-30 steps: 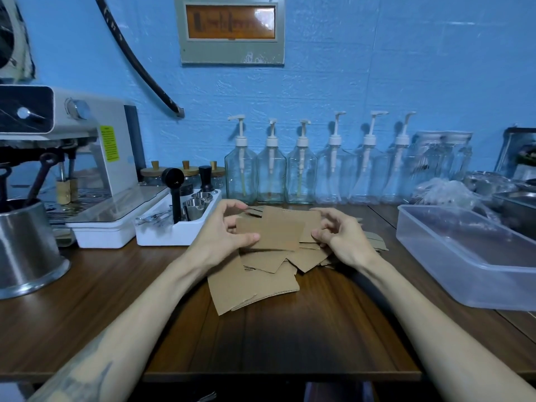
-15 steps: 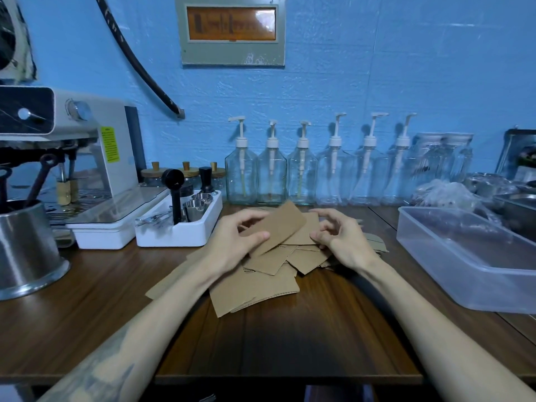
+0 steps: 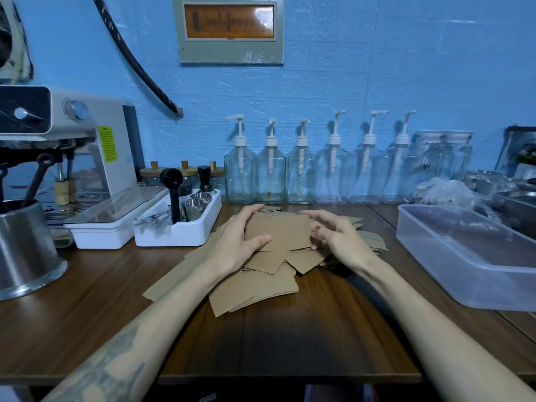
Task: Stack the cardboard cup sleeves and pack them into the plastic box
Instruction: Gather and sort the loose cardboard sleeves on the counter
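A loose pile of flat brown cardboard cup sleeves (image 3: 255, 288) lies spread on the wooden table in front of me. My left hand (image 3: 235, 245) holds one sleeve (image 3: 280, 232) by its left end, thumb on top, flat over the pile. My right hand (image 3: 338, 236) hovers at that sleeve's right edge with curled, parted fingers; whether it touches is unclear. The clear plastic box (image 3: 464, 274) stands to the right, with nothing inside that I can see.
A white tray (image 3: 177, 236) with a black scoop and metal cups sits left of the pile, beside a coffee machine (image 3: 72, 158) and a steel jug (image 3: 26, 250). Several glass pump bottles (image 3: 269, 169) line the blue wall. Steel containers (image 3: 516, 204) stand behind the box.
The left hand has turned its sleeve from tilted to flat over the pile. The right hand has loosened and its fingers have spread at the sleeve's right edge.
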{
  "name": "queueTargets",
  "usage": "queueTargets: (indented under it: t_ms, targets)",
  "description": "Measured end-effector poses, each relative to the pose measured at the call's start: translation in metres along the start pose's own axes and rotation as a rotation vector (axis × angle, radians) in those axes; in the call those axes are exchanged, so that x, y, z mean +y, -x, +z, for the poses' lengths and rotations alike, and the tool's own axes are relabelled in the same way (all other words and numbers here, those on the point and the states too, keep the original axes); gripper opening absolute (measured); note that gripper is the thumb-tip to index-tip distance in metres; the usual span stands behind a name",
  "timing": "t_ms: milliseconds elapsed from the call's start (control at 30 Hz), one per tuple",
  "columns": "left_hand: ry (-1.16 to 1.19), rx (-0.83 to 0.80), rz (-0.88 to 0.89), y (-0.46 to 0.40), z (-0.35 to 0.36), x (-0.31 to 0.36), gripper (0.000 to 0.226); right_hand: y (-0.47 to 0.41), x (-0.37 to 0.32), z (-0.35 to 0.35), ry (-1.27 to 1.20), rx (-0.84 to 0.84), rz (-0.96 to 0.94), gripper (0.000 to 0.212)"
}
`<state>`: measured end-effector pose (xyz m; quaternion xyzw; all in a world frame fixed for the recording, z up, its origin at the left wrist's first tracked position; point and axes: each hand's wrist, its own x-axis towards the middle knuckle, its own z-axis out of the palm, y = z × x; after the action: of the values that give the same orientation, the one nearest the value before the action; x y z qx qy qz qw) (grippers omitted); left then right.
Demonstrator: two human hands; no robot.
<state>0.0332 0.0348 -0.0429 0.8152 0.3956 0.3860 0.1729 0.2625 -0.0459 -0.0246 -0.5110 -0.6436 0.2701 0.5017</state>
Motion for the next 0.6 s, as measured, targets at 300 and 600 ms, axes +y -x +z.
queueTargets:
  t_ms: [300, 600]
  targets:
    - [-0.073, 0.011, 0.104, 0.001, -0.004, 0.003, 0.042, -0.007, 0.012, 0.01, 0.137, 0.037, -0.108, 0.04]
    - [0.04, 0.044, 0.11, 0.004, -0.015, 0.003, 0.044, -0.013, 0.022, 0.006, 0.125, 0.072, -0.113, 0.038]
